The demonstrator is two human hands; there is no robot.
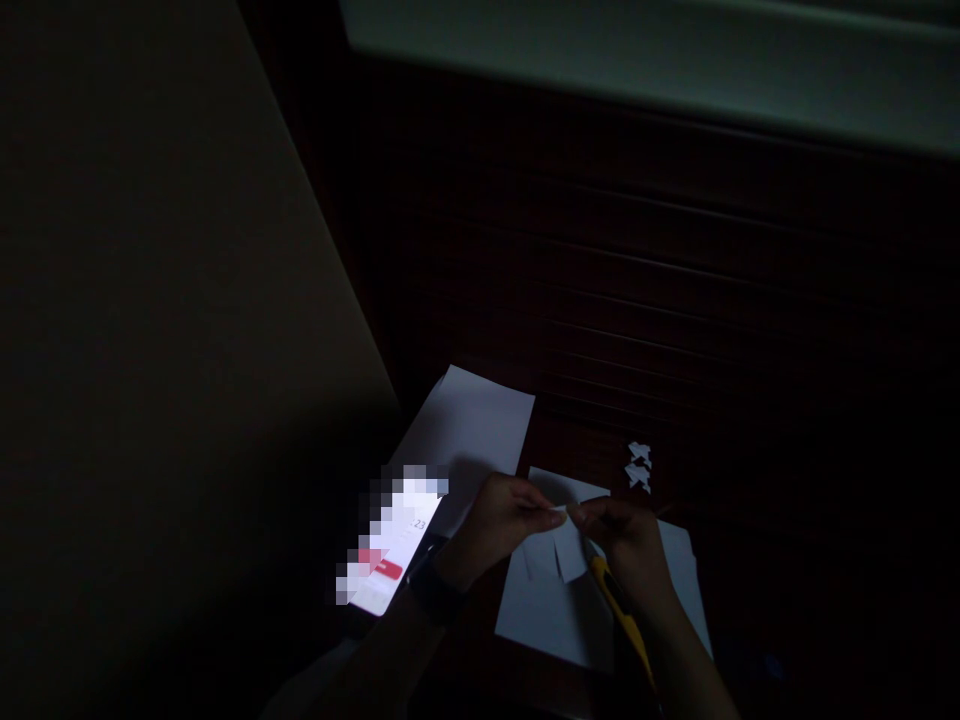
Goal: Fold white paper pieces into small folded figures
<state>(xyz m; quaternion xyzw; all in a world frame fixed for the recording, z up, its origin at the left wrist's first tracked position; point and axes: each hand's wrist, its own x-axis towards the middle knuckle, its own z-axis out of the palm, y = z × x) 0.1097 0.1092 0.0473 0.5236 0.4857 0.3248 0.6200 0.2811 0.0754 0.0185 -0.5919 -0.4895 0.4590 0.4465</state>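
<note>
Left hand (pixel 501 520) and right hand (pixel 624 535) each pinch, it seems, one small paper piece (pixel 568 545).

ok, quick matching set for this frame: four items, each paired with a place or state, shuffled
1. small white paper piece
2. yellow-handled utility knife
3. lit phone screen
4. small folded white paper shapes

A. lying far right of the sheets on the dark table
B. pinched between left hand and right hand
C. beside the left wrist
D. under the right hand

Pairs: 1-B, 2-D, 3-C, 4-A
</note>
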